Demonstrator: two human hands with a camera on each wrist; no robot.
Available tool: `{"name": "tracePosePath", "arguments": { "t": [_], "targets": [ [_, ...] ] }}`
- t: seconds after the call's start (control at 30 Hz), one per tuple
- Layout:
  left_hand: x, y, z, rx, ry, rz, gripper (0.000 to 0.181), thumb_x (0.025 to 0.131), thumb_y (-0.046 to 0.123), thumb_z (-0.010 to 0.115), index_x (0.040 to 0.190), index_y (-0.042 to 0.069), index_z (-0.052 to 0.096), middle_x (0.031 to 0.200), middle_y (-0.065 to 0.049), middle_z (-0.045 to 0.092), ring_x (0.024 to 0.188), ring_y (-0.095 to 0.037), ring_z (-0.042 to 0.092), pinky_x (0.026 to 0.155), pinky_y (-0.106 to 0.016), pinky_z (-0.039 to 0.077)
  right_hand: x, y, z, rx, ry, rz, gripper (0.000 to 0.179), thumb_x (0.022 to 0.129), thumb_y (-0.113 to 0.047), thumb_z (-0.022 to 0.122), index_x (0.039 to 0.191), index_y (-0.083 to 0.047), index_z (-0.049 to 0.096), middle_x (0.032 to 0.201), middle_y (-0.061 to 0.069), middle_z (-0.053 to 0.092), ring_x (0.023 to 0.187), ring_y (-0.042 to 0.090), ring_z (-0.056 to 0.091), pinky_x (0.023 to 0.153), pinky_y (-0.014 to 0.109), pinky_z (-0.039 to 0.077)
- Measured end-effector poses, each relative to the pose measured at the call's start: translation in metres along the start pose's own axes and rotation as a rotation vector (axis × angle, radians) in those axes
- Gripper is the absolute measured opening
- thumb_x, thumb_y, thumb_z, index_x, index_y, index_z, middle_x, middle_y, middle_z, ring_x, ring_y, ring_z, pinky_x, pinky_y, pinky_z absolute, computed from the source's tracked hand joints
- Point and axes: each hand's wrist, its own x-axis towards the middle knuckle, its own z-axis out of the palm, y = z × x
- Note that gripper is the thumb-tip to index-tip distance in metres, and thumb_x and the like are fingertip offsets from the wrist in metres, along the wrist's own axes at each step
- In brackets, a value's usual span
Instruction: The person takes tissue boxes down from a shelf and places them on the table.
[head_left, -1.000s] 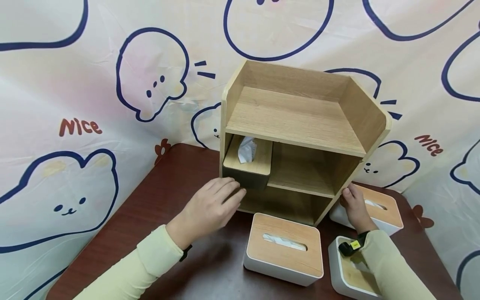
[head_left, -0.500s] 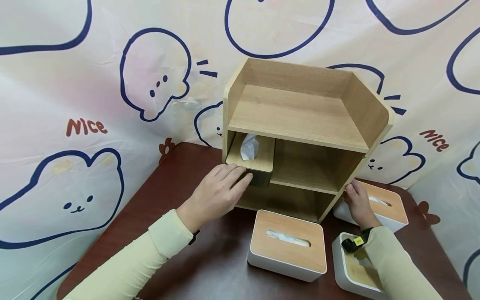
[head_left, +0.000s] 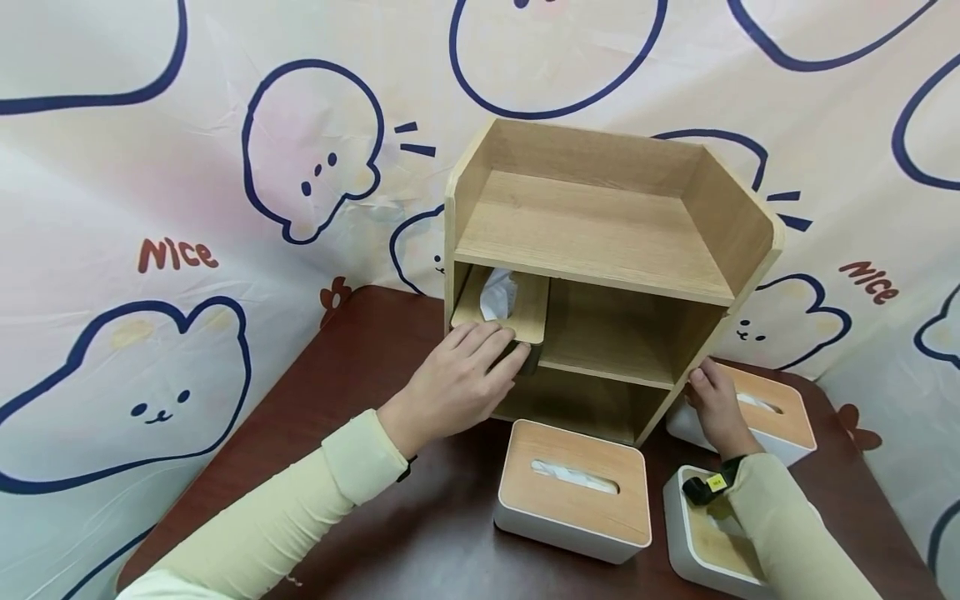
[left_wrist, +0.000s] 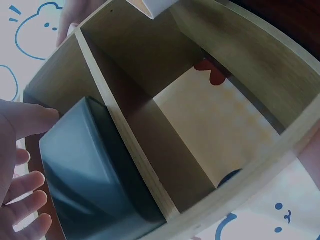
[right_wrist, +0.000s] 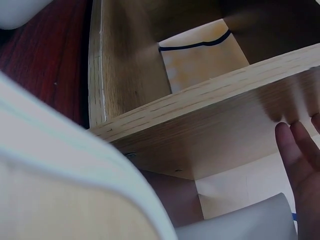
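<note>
A dark tissue box (head_left: 531, 360) with a wooden lid and a white tissue sticking out sits at the left of the middle level of a small wooden shelf (head_left: 592, 242). My left hand (head_left: 457, 379) is at the front of this box, fingers over its lid edge. The left wrist view shows the thumb (left_wrist: 37, 120) by one corner of the box and the other fingers fairly straight beside it; firm contact is unclear. My right hand (head_left: 718, 408) touches the outer right side panel of the shelf with its fingertips, as the right wrist view shows.
Before the shelf stands a white tissue box (head_left: 573, 492) with a wooden top. Another white tissue box (head_left: 780, 417) is behind my right hand. Under my right forearm lies a white-rimmed box (head_left: 682, 533). All rest on a dark red table (head_left: 352, 350) by a patterned cloth wall.
My left hand has moved right and slightly up, from beside the dark box's lower front to its front lid edge. The right hand stays at the shelf's side. The view has shifted slightly.
</note>
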Motion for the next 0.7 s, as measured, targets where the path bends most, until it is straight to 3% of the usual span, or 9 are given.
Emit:
{"name": "tracePosePath", "arguments": {
  "t": [0.2,0.43,0.57,0.7],
  "targets": [
    [0.005,0.004,0.003,0.002,-0.038,-0.021,0.044,0.088,0.025,0.066,0.127,0.006,0.06,0.116,-0.013,0.059,0.112,-0.031,0.052,0.094,-0.043,0.043,-0.002,0.001,0.0,-0.04,0.037,-0.019,0.022,0.103,-0.029,0.05,0.121,-0.022,0.061,0.108,-0.005,0.062,0.093,0.007,0.062,0.075,0.018,0.05],
    [0.009,0.005,0.007,0.016,-0.044,-0.045,0.053,0.084,0.029,0.071,0.129,0.005,0.059,0.117,-0.013,0.059,0.11,-0.03,0.053,0.093,-0.042,0.043,0.004,-0.004,0.0,-0.341,0.058,-0.082,0.04,0.102,-0.017,0.05,0.137,0.004,0.048,0.116,-0.015,0.056,0.102,0.004,0.054,0.083,0.012,0.042],
    [0.012,0.007,0.012,0.022,-0.032,-0.054,0.057,0.08,0.031,0.076,0.127,0.005,0.06,0.117,-0.013,0.059,0.108,-0.03,0.053,0.091,-0.042,0.044,0.006,-0.005,0.0,-0.347,0.014,-0.025,0.053,0.097,-0.006,0.056,0.147,0.0,0.037,0.125,-0.008,0.051,0.106,0.003,0.054,0.082,0.013,0.046],
    [0.016,0.01,0.016,0.031,-0.038,-0.069,0.063,0.076,0.034,0.08,0.128,0.005,0.06,0.118,-0.012,0.06,0.108,-0.029,0.053,0.092,-0.042,0.044,0.004,-0.005,0.001,-0.371,0.01,0.001,0.056,0.097,-0.008,0.058,0.148,-0.002,0.035,0.13,-0.001,0.049,0.107,0.002,0.053,0.082,0.014,0.046]
  ]
}}
